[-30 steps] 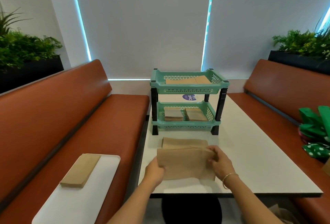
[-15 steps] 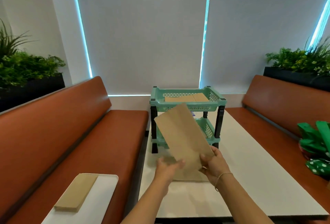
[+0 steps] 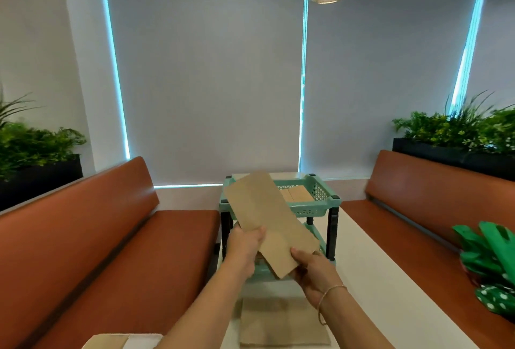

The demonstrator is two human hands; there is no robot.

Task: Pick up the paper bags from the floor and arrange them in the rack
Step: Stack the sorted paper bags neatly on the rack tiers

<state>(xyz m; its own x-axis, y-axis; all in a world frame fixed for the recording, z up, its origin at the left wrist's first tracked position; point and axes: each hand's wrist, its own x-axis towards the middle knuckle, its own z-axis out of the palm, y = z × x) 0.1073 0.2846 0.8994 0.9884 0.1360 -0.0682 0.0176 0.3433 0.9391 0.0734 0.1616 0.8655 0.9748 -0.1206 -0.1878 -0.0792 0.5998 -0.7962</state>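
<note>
Hands (image 3: 245, 243) grip tilted bag (image 3: 267, 217) (before rack (image 3: 320, 204)).

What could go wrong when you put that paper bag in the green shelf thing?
The paper bag is held tilted, pinched at its edges by the left hand and right hand, so it might slip or bend. Its top corner could catch the green rack rim. It might also land crooked on the bags in the top tray.
</note>
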